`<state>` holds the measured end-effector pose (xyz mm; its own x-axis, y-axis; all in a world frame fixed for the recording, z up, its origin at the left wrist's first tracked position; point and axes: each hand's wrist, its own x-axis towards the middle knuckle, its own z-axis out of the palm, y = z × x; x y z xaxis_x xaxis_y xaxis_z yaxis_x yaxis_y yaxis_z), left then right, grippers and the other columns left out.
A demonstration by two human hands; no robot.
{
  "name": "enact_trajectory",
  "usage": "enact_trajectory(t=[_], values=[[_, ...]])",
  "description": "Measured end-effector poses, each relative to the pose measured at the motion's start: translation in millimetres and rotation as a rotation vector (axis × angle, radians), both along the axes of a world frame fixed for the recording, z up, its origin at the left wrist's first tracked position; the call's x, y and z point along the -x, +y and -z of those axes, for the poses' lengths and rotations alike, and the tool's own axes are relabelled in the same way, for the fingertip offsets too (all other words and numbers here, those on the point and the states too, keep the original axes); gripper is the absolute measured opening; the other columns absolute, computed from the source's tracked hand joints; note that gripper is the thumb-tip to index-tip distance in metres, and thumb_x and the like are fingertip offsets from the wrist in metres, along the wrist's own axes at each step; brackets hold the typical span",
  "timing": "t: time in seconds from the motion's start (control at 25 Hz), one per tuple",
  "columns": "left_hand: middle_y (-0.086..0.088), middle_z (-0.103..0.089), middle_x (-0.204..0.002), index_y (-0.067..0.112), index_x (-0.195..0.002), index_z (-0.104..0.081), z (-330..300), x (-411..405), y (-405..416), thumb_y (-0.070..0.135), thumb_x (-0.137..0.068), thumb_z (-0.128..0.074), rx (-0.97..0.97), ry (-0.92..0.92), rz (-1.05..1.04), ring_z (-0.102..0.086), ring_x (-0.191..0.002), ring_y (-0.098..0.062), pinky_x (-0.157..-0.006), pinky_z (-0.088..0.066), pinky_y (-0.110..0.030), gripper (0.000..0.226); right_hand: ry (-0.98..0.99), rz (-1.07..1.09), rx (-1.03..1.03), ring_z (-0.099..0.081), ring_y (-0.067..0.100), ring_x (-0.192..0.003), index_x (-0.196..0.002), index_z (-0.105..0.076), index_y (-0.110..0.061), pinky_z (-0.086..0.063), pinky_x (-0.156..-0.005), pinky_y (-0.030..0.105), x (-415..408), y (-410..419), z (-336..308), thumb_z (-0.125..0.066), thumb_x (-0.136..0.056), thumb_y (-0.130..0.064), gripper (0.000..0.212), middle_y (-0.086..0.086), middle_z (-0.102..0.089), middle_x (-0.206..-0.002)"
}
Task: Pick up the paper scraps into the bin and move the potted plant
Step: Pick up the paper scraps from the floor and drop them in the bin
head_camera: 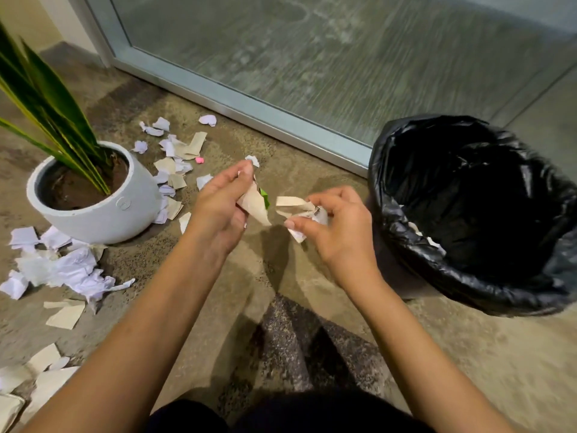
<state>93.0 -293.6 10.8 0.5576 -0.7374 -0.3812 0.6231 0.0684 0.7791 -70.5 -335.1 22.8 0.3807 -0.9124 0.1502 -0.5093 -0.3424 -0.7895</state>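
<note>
Concrete floor [312,307] beneath me, my left hand [218,207] and right hand [337,226] each grip paper scraps [256,204] between the potted plant [93,195] and bin [474,214].

Floor [468,370]: speckled tan concrete, darker damp-looking patches ahead-left of the hands and a dark patch just below them. Frosted glass panel [312,57] in a pale metal frame [249,110] runs diagonally beyond the hands. Cream wall [18,14] far upper left. Light is dim and warm, soft shadows under the hands.
</note>
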Motion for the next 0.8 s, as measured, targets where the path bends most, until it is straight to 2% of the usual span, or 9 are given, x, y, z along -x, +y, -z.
enact_trajectory(t=[0.08, 0.12, 0.24, 0.36, 0.48, 0.56, 0.64, 0.72, 0.8], values=[[0.004, -0.068, -0.063, 0.011, -0.094, -0.063, -37.8, 16.3, -19.8, 0.003, -0.09, -0.056, 0.135, 0.18, 0.041, -0.062, -0.054, -0.004, -0.056, -0.053, -0.016, 0.01, -0.022, 0.046, 0.136, -0.045, 0.005, -0.084, -0.093, -0.073, -0.015, -0.029, -0.073, -0.001, 13.6, -9.9, -37.0, -0.085, -0.063, -0.025, 0.033, 0.001, -0.052, -0.094], [0.003, -0.067, -0.065, 0.01, -0.094, -0.062, -55.7, 28.9, -30.5, 0.003, -0.091, -0.055, 0.173, 0.21, 0.086, -0.061, -0.054, -0.004, -0.055, -0.053, -0.016, 0.01, -0.019, 0.09, 0.201, -0.043, 0.003, -0.083, -0.092, -0.073, -0.016, -0.029, -0.073, -0.002, 26.1, -17.3, -54.0, -0.085, -0.063, -0.025, 0.033, 0.0, -0.051, -0.094], [0.0, -0.059, -0.073, 0.012, -0.09, -0.06, -95.8, 82.5, -65.9, 0.003, -0.093, -0.053, 0.171, 0.134, 0.243, -0.057, -0.058, -0.007, -0.055, -0.053, -0.019, 0.012, 0.082, 0.25, 0.304, -0.041, 0.004, -0.082, -0.093, -0.071, -0.017, -0.027, -0.066, 0.011, 77.9, -44.6, -90.7, -0.083, -0.065, -0.024, 0.031, -0.002, -0.047, -0.094], [-0.003, -0.057, -0.081, 0.011, -0.096, -0.062, -113.3, 136.6, -98.1, 0.009, -0.095, -0.052, 0.112, -0.091, 0.427, -0.054, -0.073, -0.016, -0.07, -0.048, -0.031, 0.011, 0.311, 0.362, 0.273, -0.047, 0.02, -0.089, -0.102, -0.069, -0.012, -0.024, -0.067, 0.018, 126.7, -70.0, -96.3, -0.076, -0.074, -0.017, 0.029, 0.003, -0.045, -0.097], [-0.001, -0.053, -0.12, 0.02, -0.126, -0.055, -117.3, 167.0, -115.2, 0.039, -0.097, -0.045, -0.026, -0.346, 0.814, -0.047, -0.101, -0.013, -0.094, -0.041, -0.046, 0.036, 0.495, 0.325, 0.153, -0.05, 0.033, -0.114, -0.121, -0.062, -0.012, -0.034, -0.091, 0.028, 156.9, -82.5, -84.9, -0.061, -0.083, -0.005, 0.039, 0.016, -0.053, -0.121], [0.004, -0.048, -0.138, 0.027, -0.136, -0.047, -118.6, 170.8, -120.9, 0.041, -0.097, -0.042, -0.108, -0.589, 0.984, -0.037, -0.11, -0.01, -0.092, -0.038, -0.047, 0.042, 0.543, 0.273, 0.106, -0.048, 0.032, -0.122, -0.125, -0.061, -0.015, -0.034, -0.1, 0.03, 167.7, -83.3, -78.6, -0.058, -0.085, -0.003, 0.042, 0.015, -0.053, -0.133], [0.001, -0.049, -0.141, 0.022, -0.137, -0.049, -123.7, 165.7, -123.0, 0.02, -0.096, -0.047, -0.07, -0.843, 1.026, -0.045, -0.114, -0.011, -0.085, -0.049, -0.042, 0.041, 0.512, 0.268, 0.111, -0.052, 0.029, -0.121, -0.123, -0.062, -0.016, -0.036, -0.099, 0.029, 173.5, -82.9, -77.1, -0.06, -0.084, 0.001, 0.043, 0.012, -0.058, -0.131], [-0.01, -0.056, -0.134, 0.011, -0.132, -0.054, -132.6, 153.0, -118.2, 0.0, -0.091, -0.051, 0.0, -0.962, 0.98, -0.055, -0.111, -0.013, -0.081, -0.055, -0.035, 0.042, 0.434, 0.305, 0.138, -0.061, 0.028, -0.11, -0.115, -0.066, -0.015, -0.042, -0.096, 0.032, 174.1, -83.2, -81.0, -0.06, -0.081, 0.005, 0.04, 0.011, -0.067, -0.117], [-0.016, -0.066, -0.115, 0.008, -0.121, -0.061, -142.0, 132.6, -102.9, -0.002, -0.09, -0.053, 0.04, -0.962, 0.895, -0.062, -0.09, -0.012, -0.07, -0.054, -0.023, 0.033, 0.317, 0.317, 0.152, -0.068, 0.024, -0.089, -0.099, -0.07, -0.013, -0.051, -0.087, 0.037, 166.4, -84.2, -89.5, -0.06, -0.081, 0.004, 0.027, 0.011, -0.073, -0.096]])
